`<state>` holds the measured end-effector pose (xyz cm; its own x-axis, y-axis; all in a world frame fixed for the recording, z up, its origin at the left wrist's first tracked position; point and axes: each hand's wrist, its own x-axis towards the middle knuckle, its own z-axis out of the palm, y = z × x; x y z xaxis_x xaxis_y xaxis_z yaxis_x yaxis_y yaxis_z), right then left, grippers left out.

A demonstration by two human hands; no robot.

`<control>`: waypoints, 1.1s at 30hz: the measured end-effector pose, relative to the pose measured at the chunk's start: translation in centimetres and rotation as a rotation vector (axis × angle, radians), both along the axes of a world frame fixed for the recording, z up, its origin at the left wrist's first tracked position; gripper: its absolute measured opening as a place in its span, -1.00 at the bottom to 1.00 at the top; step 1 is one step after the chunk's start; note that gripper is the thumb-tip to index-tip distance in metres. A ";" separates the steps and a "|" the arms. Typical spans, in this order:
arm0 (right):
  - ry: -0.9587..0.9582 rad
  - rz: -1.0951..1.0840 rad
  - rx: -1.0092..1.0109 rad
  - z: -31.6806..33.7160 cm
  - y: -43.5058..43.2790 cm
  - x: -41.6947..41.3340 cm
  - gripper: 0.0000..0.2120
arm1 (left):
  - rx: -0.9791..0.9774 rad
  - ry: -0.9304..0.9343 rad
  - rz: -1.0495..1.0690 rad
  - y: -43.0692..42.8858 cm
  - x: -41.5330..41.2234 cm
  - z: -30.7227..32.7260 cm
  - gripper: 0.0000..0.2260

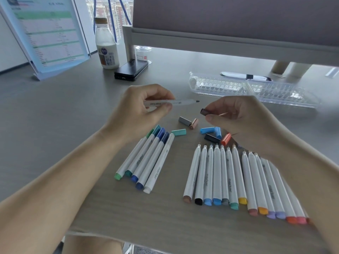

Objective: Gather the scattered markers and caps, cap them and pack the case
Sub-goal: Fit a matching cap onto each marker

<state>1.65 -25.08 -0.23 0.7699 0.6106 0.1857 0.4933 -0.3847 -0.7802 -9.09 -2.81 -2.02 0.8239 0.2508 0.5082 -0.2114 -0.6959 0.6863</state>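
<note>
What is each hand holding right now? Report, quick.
Left hand: gripping an uncapped marker, held about level.
Right hand: pinching a dark cap near the marker's tip.

The uncapped marker (176, 103) has a white barrel and a dark tip. Beside the dark brown cap (204, 112) there are a grey cap (184, 121), tan cap (194, 123), teal cap (178, 132), blue caps (207, 130), black cap (211, 138) and orange cap (226, 139). The counter (73, 110) is grey wood-grain, and the case (256, 88) is clear with a scalloped pattern.

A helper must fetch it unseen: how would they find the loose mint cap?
On the desk, find the left row of five markers. Just past its far right end lies the mint cap. It is the only loose cap of that colour, apart from the caps further right.
</note>
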 end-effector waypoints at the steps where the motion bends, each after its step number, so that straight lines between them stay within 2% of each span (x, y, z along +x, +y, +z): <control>1: -0.004 0.001 0.005 0.0 0.0 0.0 -0.89 | 0.017 0.007 -0.003 0.0 -0.1 0.0 -0.88; 8: -0.030 0.029 0.012 -0.2 0.1 0.1 -0.88 | 0.089 0.034 -0.040 -0.2 -0.2 -0.1 -0.89; 13: -0.116 0.096 0.001 -0.2 0.3 -0.5 -0.86 | 0.120 0.024 -0.118 -0.5 -0.3 -0.1 -0.89; 20: -0.167 0.132 0.033 -0.7 0.6 -1.2 -0.83 | 0.022 0.059 -0.181 0.3 -0.2 -0.3 -0.93; 25: -0.194 0.126 0.046 -0.6 0.6 -1.1 -0.82 | 0.038 0.050 -0.172 0.0 -0.3 -0.1 -0.93; 29: -0.227 0.106 0.079 -0.4 0.7 -0.9 -0.83 | 0.132 0.048 -0.125 -0.3 -0.5 0.3 -0.94; 31: -0.253 0.087 0.093 -0.4 0.7 -0.9 -0.81 | 0.261 0.009 -0.081 -0.4 -0.8 1.2 -0.93; 33: -0.258 0.085 0.090 -0.4 0.8 -1.0 -0.81 | 0.398 0.050 -0.036 -0.6 -1.4 2.7 -0.92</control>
<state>0.69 -24.31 -0.62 0.6368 0.6430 0.4255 0.7076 -0.2683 -0.6537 -10.45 -3.45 0.69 0.8549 0.0131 0.5187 -0.2133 -0.9024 0.3744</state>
